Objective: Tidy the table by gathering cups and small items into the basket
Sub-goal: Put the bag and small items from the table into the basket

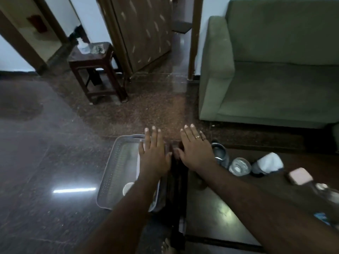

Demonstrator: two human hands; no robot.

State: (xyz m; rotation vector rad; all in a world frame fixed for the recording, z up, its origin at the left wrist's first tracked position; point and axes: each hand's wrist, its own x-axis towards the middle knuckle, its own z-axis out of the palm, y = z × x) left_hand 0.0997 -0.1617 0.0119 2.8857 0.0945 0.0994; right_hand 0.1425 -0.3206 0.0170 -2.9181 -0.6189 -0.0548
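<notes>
Here, 2 flat empty hands: left hand [153, 154], right hand [195, 150].

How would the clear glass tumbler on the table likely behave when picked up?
The glass tumbler looks rigid and probably fragile, being clear glass. Its smooth wall may be slippery. It stands upright close between a steel cup and a white-capped item, so lifting it could knock either.

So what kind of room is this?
Probably a living room in a home: a green sofa, a dark low table with glasses on it, and a small wooden stool by the door.
</notes>
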